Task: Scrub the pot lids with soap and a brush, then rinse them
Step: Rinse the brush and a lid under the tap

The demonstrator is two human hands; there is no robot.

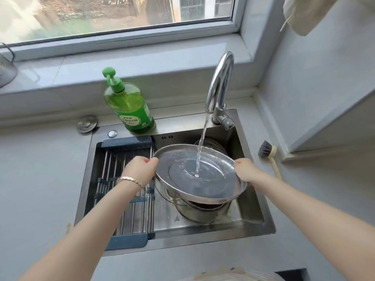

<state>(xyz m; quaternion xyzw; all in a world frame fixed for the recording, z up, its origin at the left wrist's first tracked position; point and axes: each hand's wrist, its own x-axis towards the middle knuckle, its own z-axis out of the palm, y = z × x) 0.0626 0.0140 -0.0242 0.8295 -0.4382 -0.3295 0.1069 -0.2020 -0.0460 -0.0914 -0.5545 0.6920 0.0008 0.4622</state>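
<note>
A round steel pot lid [213, 187] is held upside down over the sink, tilted, with water from the tap [218, 86] running into its hollow. My left hand [141, 169] grips its left rim and my right hand [246, 169] grips its right rim. A green bottle of dish soap [129, 104] stands behind the sink. The brush [267, 154] with dark bristles and a pale handle lies on the counter right of the sink, untouched.
Under the lid a steel pot [194, 211] stands in the sink [251, 216], with more metalware behind it. A blue-edged drying rack [125, 179] spans the sink's left half. A sink plug cover [87, 123] lies on the counter at the left. A window sill runs behind.
</note>
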